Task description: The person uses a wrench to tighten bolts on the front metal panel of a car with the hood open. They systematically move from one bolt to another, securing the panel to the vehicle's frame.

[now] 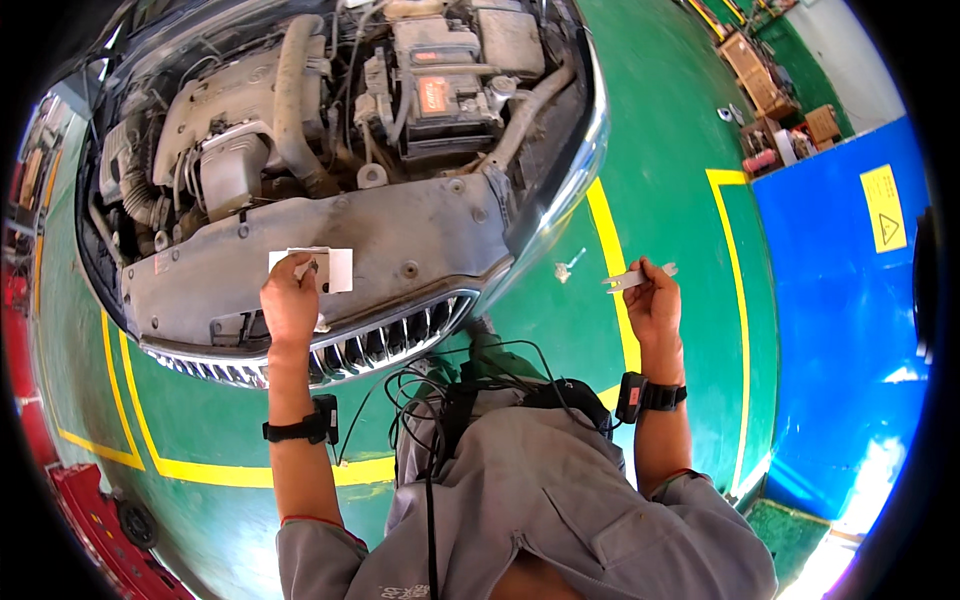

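Observation:
Over the front cover (400, 230) of the car's engine bay, my left hand (291, 300) has its fingers closed at a small white open box (340, 270) lying on that cover; a small dark piece shows at the fingertips, but I cannot make out what exactly they grip. Out to the right, above the floor beside the bumper, my right hand (655, 305) grips a flat grey forked tool (620, 282), its notched end pointing left.
The open engine bay (220, 140) and chrome grille (380, 335) are ahead. Green floor (680, 250) with yellow lines surrounds the car. A blue panel (820, 320) and cardboard boxes (755, 75) stand at right; a red wheeled jack (95, 510) is at lower left. Cables hang at my waist.

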A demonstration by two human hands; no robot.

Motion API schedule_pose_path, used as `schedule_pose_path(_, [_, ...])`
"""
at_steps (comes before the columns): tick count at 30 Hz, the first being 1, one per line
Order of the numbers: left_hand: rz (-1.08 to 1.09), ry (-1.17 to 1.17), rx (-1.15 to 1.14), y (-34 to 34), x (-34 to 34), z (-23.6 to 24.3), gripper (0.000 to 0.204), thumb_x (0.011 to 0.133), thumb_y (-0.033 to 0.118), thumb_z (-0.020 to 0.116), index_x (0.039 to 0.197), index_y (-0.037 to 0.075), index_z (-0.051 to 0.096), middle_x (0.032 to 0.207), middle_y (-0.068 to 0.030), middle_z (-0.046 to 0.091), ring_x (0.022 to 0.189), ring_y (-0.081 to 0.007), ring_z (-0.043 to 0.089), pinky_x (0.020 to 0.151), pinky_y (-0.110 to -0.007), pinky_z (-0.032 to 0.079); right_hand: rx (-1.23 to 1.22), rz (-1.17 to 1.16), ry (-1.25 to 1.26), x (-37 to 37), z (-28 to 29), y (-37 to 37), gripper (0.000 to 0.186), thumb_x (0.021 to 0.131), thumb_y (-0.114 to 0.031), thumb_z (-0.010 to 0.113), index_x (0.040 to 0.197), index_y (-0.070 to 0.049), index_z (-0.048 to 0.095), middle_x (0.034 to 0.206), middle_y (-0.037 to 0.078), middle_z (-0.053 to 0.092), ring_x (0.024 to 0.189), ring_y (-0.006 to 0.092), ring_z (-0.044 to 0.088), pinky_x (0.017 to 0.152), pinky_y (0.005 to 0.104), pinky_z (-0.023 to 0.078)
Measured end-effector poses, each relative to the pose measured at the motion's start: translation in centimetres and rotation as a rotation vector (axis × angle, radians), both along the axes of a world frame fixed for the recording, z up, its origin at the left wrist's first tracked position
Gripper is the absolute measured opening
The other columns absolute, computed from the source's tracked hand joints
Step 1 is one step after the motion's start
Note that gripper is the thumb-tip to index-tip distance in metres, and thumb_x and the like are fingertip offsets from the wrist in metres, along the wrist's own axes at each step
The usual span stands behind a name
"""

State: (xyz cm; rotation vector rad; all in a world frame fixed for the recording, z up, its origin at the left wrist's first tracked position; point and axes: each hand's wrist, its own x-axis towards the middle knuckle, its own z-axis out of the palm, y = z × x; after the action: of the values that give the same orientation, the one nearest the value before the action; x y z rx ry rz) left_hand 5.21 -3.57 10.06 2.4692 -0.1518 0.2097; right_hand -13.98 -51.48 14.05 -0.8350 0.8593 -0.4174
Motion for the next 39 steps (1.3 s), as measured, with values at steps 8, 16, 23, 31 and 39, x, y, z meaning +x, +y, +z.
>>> schedule_pose_path(8, [0.224, 0.132, -0.105, 0.5, -3.0, 3.2, 0.024, 0.089, 0.006, 0.068, 0.113, 0.004, 0.070, 0.099, -0.0162, 0.072, 0.077, -0.0292, 0.069, 0.073, -0.037, 0.053, -0.005, 0.010, 0.012, -2.4, -0.5, -0.5, 0.018, 0.100, -0.015, 0.057, 0.110, 0.000, 0.061, 0.091, 0.007, 0.068, 0.078, 0.0145, 0.065, 0.066, 0.0254, 0.054])
schedule_pose_path(16, [0.471, -0.054, 0.022, 5.7, -17.6, -2.6, 0.023, 0.097, 0.021, 0.062, 0.098, -0.001, 0.070, 0.077, -0.0166, 0.070, 0.068, -0.0318, 0.066, 0.064, -0.043, 0.050, 0.037, 0.058, -0.045, -1.0, -1.2, -4.4, 0.015, 0.099, -0.012, 0.055, 0.108, -0.001, 0.059, 0.089, 0.006, 0.065, 0.079, 0.0154, 0.063, 0.069, 0.0273, 0.052])
schedule_pose_path(23, [0.532, 0.826, 0.451, 9.8, -47.3, -21.6, 0.044, 0.090, 0.042, 0.055, 0.076, 0.004, 0.073, 0.079, -0.0242, 0.069, 0.079, -0.0456, 0.068, 0.071, -0.051, 0.054, 0.099, 0.098, -0.054, -1.9, -1.9, -9.7, 0.015, 0.100, -0.012, 0.054, 0.107, 0.001, 0.057, 0.083, 0.006, 0.062, 0.074, 0.0172, 0.059, 0.066, 0.0276, 0.050])
schedule_pose_path(31, [0.779, 1.190, -0.015, -4.5, -63.1, -11.5, 0.033, 0.081, 0.031, 0.070, 0.096, 0.002, 0.077, 0.082, -0.0123, 0.074, 0.078, -0.0217, 0.070, 0.074, -0.037, 0.054, 0.280, 0.091, 0.070, -6.7, -8.6, -16.9, 0.014, 0.103, -0.016, 0.048, 0.106, -0.006, 0.056, 0.079, 0.000, 0.057, 0.068, 0.0129, 0.055, 0.055, 0.0260, 0.044])
schedule_pose_path(39, [0.860, 0.989, 0.133, 1.9, -71.2, -15.1, 0.033, 0.084, 0.035, 0.067, 0.095, 0.005, 0.078, 0.084, -0.0159, 0.075, 0.082, -0.0296, 0.073, 0.078, -0.041, 0.055, 0.382, 0.176, 0.075, -10.7, -11.0, -16.8, 0.018, 0.105, -0.023, 0.049, 0.101, -0.009, 0.059, 0.078, -0.002, 0.057, 0.066, 0.0124, 0.054, 0.055, 0.0263, 0.045])
